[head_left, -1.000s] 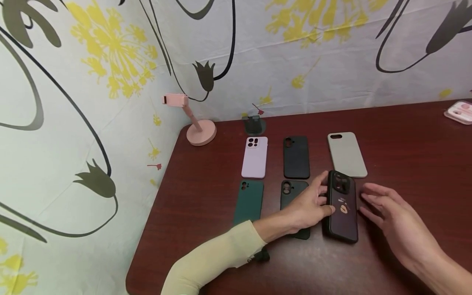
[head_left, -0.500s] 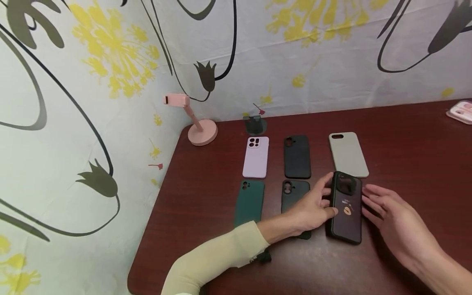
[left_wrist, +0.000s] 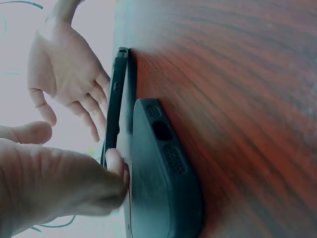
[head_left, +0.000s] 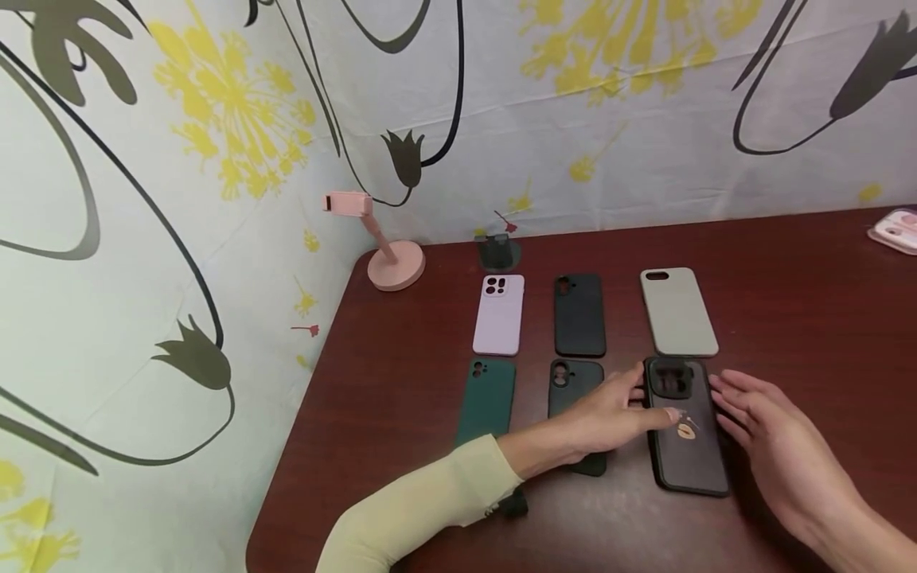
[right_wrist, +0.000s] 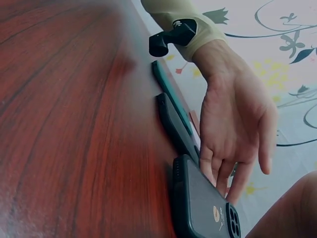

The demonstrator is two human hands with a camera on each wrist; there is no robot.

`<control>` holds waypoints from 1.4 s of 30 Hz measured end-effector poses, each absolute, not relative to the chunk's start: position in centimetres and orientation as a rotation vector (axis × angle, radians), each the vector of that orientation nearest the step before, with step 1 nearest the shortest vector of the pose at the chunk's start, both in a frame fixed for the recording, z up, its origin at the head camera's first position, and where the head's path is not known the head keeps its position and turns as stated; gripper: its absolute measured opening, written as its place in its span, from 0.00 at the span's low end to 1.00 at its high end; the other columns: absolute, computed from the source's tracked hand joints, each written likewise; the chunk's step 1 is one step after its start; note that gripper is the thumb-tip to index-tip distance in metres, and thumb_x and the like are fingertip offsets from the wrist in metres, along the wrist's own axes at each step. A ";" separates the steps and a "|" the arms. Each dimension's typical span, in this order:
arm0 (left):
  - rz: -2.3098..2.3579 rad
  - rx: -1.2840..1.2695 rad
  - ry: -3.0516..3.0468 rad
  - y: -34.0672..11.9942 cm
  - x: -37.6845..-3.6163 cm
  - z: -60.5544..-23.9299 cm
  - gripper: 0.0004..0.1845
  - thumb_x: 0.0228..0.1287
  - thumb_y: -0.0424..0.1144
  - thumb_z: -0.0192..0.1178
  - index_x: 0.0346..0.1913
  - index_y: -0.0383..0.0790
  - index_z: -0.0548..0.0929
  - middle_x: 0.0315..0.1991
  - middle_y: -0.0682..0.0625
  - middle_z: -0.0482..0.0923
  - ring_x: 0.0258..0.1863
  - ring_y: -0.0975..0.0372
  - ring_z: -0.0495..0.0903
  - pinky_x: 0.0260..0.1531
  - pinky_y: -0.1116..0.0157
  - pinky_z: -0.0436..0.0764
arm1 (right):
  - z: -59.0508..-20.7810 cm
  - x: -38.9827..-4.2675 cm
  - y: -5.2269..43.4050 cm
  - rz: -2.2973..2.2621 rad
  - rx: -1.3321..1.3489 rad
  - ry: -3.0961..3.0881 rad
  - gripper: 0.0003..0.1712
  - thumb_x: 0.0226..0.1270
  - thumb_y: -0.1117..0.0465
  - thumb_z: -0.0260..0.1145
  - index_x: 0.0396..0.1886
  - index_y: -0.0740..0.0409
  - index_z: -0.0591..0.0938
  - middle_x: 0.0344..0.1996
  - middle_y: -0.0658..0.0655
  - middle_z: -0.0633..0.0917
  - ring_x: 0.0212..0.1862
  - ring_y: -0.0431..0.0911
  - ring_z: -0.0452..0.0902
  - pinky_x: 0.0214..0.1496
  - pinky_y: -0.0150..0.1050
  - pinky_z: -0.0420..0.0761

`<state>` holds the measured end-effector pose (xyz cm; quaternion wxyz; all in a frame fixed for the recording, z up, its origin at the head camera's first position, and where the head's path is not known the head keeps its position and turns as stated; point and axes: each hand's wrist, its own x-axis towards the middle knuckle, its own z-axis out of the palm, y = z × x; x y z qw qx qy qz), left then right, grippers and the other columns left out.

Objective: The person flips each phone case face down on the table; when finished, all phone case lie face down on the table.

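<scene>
A black phone case [head_left: 686, 430] with a small orange motif lies flat on the dark red table [head_left: 401, 382], just below a grey-green case [head_left: 677, 310]. My left hand [head_left: 645, 394] reaches across. Its straight fingers touch the case's left edge and its thumb rests on the back. My right hand [head_left: 738, 398] lies open at the right edge, fingertips against it. In the left wrist view the black case [left_wrist: 115, 99] shows edge-on between both hands. In the right wrist view the same case [right_wrist: 208, 208] lies under the left hand's fingers [right_wrist: 218, 168].
Other cases lie in two rows: lilac [head_left: 497, 314], black [head_left: 579, 314], dark green [head_left: 487, 398], and a dark one [head_left: 569, 382] partly under my left wrist. A pink phone stand [head_left: 387, 247] and a small dark stand [head_left: 497, 251] sit by the wall. A pink-white box [head_left: 895, 231] lies far right.
The black case has slid right and straightened under the grey-green case. My right hand has closed in on its right edge, and the left hand followed with it.
</scene>
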<state>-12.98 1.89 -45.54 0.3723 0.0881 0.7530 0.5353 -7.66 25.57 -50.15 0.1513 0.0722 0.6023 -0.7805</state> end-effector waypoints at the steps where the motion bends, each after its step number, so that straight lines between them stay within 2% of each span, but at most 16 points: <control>1: 1.354 0.228 1.956 1.9 -13.0 -45.5 0.43 0.76 0.52 0.63 0.86 0.57 0.52 0.79 0.59 0.59 0.72 0.71 0.71 0.58 0.73 0.78 | -50.2 -7.6 25.6 -2.229 0.220 1.733 0.23 0.91 0.51 0.42 0.79 0.39 0.55 0.66 0.32 0.66 0.65 0.23 0.66 0.63 0.20 0.67; 6: 1.296 0.222 2.036 2.2 -12.9 -45.3 0.42 0.75 0.59 0.63 0.85 0.57 0.57 0.75 0.62 0.60 0.64 0.74 0.71 0.54 0.72 0.77 | -50.0 -7.6 25.9 -2.121 0.285 1.761 0.38 0.91 0.45 0.40 0.87 0.45 0.36 0.67 0.31 0.63 0.70 0.24 0.59 0.68 0.21 0.63; 10: 1.279 0.211 2.051 2.4 -13.0 -45.1 0.43 0.73 0.61 0.62 0.84 0.57 0.58 0.69 0.63 0.63 0.56 0.75 0.71 0.51 0.72 0.76 | -49.7 -7.7 25.8 -2.093 0.305 1.764 0.43 0.90 0.44 0.41 0.87 0.51 0.30 0.68 0.30 0.61 0.74 0.27 0.55 0.71 0.21 0.62; 14: 1.237 0.225 2.072 2.6 -13.2 -45.0 0.44 0.72 0.62 0.62 0.84 0.56 0.58 0.65 0.62 0.65 0.52 0.76 0.71 0.49 0.72 0.75 | -49.7 -7.8 25.7 -2.117 0.297 1.773 0.43 0.90 0.46 0.45 0.87 0.52 0.33 0.66 0.31 0.63 0.69 0.24 0.60 0.68 0.20 0.64; 21: 1.183 0.214 2.063 2.4 -13.4 -45.1 0.42 0.73 0.65 0.61 0.83 0.55 0.62 0.73 0.57 0.67 0.64 0.72 0.76 0.55 0.68 0.81 | -49.9 -7.8 25.4 -2.155 0.286 1.799 0.40 0.90 0.50 0.46 0.87 0.53 0.38 0.65 0.32 0.65 0.65 0.23 0.64 0.63 0.19 0.67; 24: 1.184 0.211 2.051 2.4 -13.2 -45.2 0.41 0.72 0.65 0.61 0.82 0.56 0.64 0.74 0.57 0.66 0.65 0.71 0.76 0.55 0.67 0.82 | -49.8 -7.8 25.4 -2.168 0.283 1.808 0.33 0.90 0.51 0.46 0.84 0.46 0.46 0.64 0.32 0.65 0.63 0.22 0.65 0.62 0.19 0.67; 27: 1.201 0.235 2.045 2.3 -13.2 -45.2 0.40 0.73 0.64 0.60 0.82 0.56 0.64 0.73 0.58 0.68 0.64 0.72 0.77 0.55 0.68 0.81 | -49.8 -7.7 25.3 -2.181 0.289 1.812 0.22 0.90 0.52 0.46 0.76 0.38 0.55 0.64 0.32 0.66 0.62 0.21 0.66 0.61 0.19 0.67; 30: 1.249 0.258 2.014 2.1 -13.1 -45.1 0.41 0.74 0.62 0.60 0.84 0.57 0.59 0.75 0.59 0.69 0.66 0.73 0.77 0.58 0.69 0.81 | -49.5 -7.7 25.3 -2.144 0.316 1.809 0.27 0.90 0.50 0.45 0.81 0.38 0.51 0.64 0.30 0.64 0.67 0.22 0.62 0.65 0.19 0.65; 32: 1.272 0.271 2.003 1.8 -13.1 -45.0 0.42 0.74 0.61 0.61 0.84 0.59 0.55 0.76 0.59 0.69 0.66 0.73 0.77 0.58 0.68 0.81 | -49.2 -7.8 25.3 -2.098 0.336 1.812 0.36 0.90 0.47 0.43 0.86 0.45 0.42 0.65 0.29 0.62 0.71 0.23 0.57 0.68 0.20 0.62; 34: 1.283 0.277 1.991 1.5 -13.1 -44.9 0.43 0.75 0.60 0.61 0.85 0.61 0.52 0.79 0.60 0.66 0.67 0.73 0.77 0.59 0.68 0.81 | -49.0 -7.9 25.2 -2.063 0.353 1.805 0.42 0.90 0.45 0.43 0.87 0.52 0.33 0.65 0.28 0.61 0.72 0.24 0.55 0.70 0.22 0.60; 38: 1.280 0.321 1.979 0.9 -13.0 -44.8 0.43 0.75 0.60 0.60 0.85 0.62 0.51 0.81 0.60 0.62 0.69 0.72 0.77 0.58 0.68 0.81 | -48.9 -7.9 25.0 -2.052 0.366 1.803 0.44 0.90 0.45 0.43 0.87 0.55 0.32 0.64 0.28 0.61 0.70 0.24 0.56 0.67 0.22 0.62; 42: 1.281 0.397 1.953 0.7 -13.1 -44.7 0.42 0.77 0.59 0.59 0.85 0.59 0.50 0.83 0.60 0.58 0.73 0.70 0.73 0.62 0.70 0.79 | -48.9 -8.0 25.0 -2.051 0.374 1.806 0.43 0.90 0.44 0.43 0.87 0.52 0.34 0.63 0.27 0.60 0.71 0.26 0.54 0.65 0.22 0.62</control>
